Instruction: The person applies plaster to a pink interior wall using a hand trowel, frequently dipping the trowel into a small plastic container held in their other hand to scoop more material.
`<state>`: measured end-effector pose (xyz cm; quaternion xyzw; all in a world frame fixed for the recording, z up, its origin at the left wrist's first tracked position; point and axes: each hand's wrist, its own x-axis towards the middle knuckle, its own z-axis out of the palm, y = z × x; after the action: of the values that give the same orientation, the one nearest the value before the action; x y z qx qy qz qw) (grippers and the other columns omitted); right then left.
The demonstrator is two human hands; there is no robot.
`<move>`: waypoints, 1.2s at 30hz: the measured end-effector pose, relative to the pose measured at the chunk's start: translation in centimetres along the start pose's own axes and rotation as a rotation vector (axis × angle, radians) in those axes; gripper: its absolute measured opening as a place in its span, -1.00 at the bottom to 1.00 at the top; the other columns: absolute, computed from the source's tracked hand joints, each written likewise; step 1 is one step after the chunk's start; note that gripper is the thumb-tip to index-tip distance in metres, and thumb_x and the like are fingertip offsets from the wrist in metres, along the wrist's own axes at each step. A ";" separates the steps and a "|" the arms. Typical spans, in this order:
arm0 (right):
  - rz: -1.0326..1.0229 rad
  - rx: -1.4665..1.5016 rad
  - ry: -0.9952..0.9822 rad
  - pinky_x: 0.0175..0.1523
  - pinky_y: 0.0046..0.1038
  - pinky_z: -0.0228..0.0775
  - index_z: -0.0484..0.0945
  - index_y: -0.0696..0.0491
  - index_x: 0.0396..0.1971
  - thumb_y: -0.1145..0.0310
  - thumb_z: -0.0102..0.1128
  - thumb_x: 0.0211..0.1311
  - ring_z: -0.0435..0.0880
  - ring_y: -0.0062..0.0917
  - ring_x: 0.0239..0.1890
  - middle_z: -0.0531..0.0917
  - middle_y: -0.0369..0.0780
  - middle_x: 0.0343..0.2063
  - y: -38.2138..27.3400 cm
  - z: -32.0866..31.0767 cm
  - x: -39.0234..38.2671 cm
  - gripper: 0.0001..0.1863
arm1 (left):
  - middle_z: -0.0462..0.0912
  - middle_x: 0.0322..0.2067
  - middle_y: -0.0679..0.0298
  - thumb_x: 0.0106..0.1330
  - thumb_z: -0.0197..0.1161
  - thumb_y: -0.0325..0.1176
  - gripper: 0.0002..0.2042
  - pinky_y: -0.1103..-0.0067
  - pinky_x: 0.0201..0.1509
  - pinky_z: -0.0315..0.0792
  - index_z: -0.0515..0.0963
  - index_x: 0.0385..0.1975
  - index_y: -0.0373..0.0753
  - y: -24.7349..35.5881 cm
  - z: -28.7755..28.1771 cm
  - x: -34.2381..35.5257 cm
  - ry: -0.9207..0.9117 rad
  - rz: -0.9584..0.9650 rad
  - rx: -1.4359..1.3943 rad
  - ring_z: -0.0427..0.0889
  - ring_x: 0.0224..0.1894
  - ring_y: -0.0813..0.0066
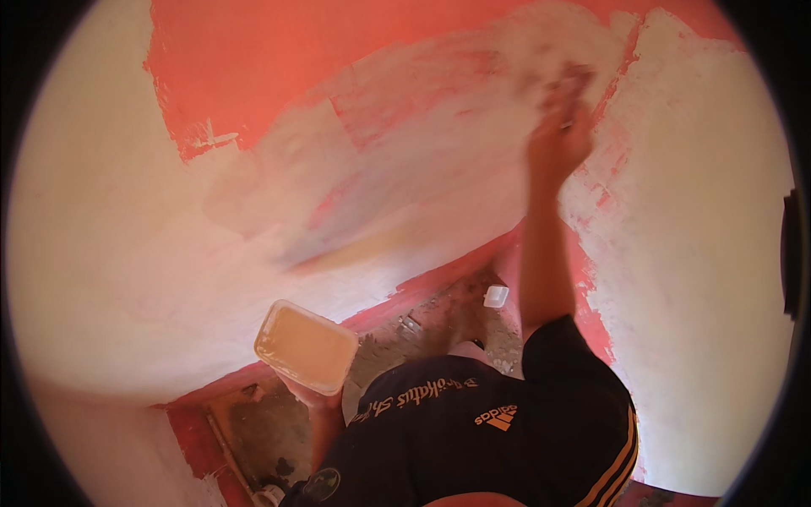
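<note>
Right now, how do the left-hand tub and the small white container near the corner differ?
The tub looks larger in view; the white container looks smaller. The tub rests in the left hand; the white container is unheld. The tub looks tan inside its pale rim, the white container whitish.

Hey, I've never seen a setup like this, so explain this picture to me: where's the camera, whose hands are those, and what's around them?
There's no machine here, just a person's two bare hands. The camera sits on the person's head and looks down; its wide fisheye lens bends straight edges and leaves dark corners. The dark shirt at the bottom is the wearer's own. The left hand holds a shallow rectangular tub with a tan-looking middle. The right hand is raised near the wall, too blurred to show what it holds, if anything. That wall is pale with red patches. Below, a small white container is near the floor.
</note>
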<state>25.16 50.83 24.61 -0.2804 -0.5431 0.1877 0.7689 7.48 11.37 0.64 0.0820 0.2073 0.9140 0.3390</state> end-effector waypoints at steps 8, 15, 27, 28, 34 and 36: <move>-0.431 -0.379 0.048 -0.30 -0.20 0.39 0.47 0.14 -0.47 0.38 0.13 0.30 0.50 -0.24 -0.46 0.45 -0.16 -0.53 1.6 3.5 -1.8 -0.82 | 0.54 0.17 0.34 0.53 -0.13 0.20 -0.42 0.32 0.22 0.50 0.36 0.32 -0.08 -1.9 0.6 0.3 -0.070 -0.070 0.019 0.56 0.17 0.30; -0.476 0.229 -0.539 -0.21 -0.34 0.48 0.58 0.19 -0.24 0.66 0.19 0.11 0.59 -0.23 -0.25 0.60 -0.10 -0.32 -2.7 2.0 -9.4 -0.80 | 0.55 0.15 0.33 0.52 -0.12 0.21 -0.42 0.31 0.20 0.51 0.38 0.30 -0.10 -9.1 1.6 1.1 -0.012 -0.090 0.005 0.57 0.14 0.30; -0.105 -0.679 0.058 -0.34 -0.18 0.39 0.62 0.17 -0.43 0.37 0.19 0.24 0.57 -0.19 -0.51 0.59 -0.06 -0.56 28.1 -18.0 26.2 -0.83 | 0.59 -0.03 0.24 0.50 -0.05 0.17 -0.45 0.32 0.09 0.53 0.46 0.15 -0.18 -23.9 13.0 -1.6 0.042 -0.036 0.015 0.60 0.00 0.29; -0.115 -0.584 0.035 -0.27 -0.16 0.40 0.60 0.20 -0.36 0.41 0.19 0.23 0.59 -0.12 -0.40 0.58 -0.03 -0.48 23.8 -14.9 23.3 -0.85 | 0.59 -0.02 0.23 0.49 -0.05 0.18 -0.45 0.31 0.09 0.53 0.46 0.16 -0.18 -26.1 13.6 -1.1 -0.009 -0.026 -0.023 0.60 0.00 0.27; -0.369 0.180 -0.732 -0.33 -0.19 0.42 0.54 0.21 -0.37 0.66 0.14 0.15 0.43 -0.27 -0.42 0.54 -0.09 -0.38 14.1 -13.0 12.1 -0.93 | 0.60 0.04 0.31 0.53 -0.09 0.18 -0.47 0.37 0.13 0.52 0.46 0.19 -0.11 -38.3 25.5 -1.0 -0.020 0.056 0.284 0.60 0.05 0.35; -0.406 0.184 -0.626 -0.33 -0.27 0.44 0.52 0.21 -0.36 0.69 0.17 0.14 0.50 -0.28 -0.38 0.56 -0.12 -0.38 18.8 -16.0 17.4 -0.90 | 0.58 0.07 0.23 0.50 -0.07 0.19 -0.43 0.30 0.16 0.50 0.42 0.22 -0.16 -41.7 26.4 -1.1 -0.017 0.027 0.218 0.58 0.09 0.23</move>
<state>46.41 72.02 21.38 -0.0261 -0.7771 0.1558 0.6092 40.42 47.77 6.28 0.1291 0.3015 0.8898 0.3174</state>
